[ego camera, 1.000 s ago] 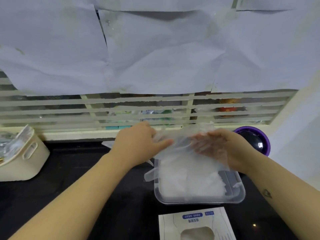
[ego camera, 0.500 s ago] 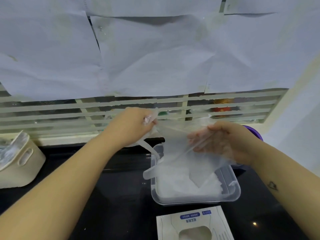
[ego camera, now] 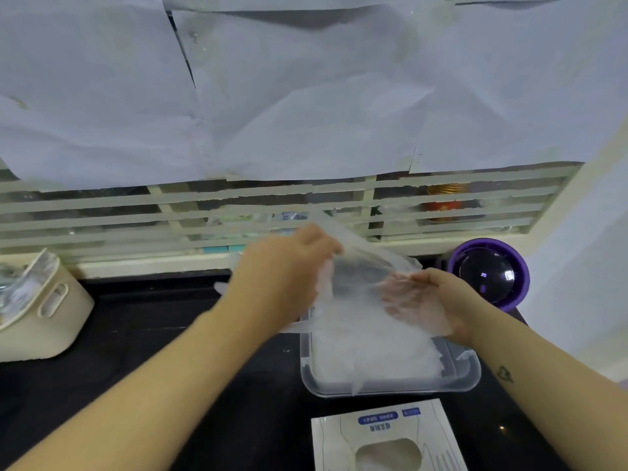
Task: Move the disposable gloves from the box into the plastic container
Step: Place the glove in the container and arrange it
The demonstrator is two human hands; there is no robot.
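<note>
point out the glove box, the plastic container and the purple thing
glove box (ego camera: 334, 443), head view, printed top face
plastic container (ego camera: 407, 389), head view, near rim
purple thing (ego camera: 522, 283), head view, right rim

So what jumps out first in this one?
A clear glove stretched between both hands above the plastic container, centre frame: the left hand pinches its upper edge, the right hand lies flat behind the film. The container holds a white heap of gloves; the glove box lies in front of it.
</note>
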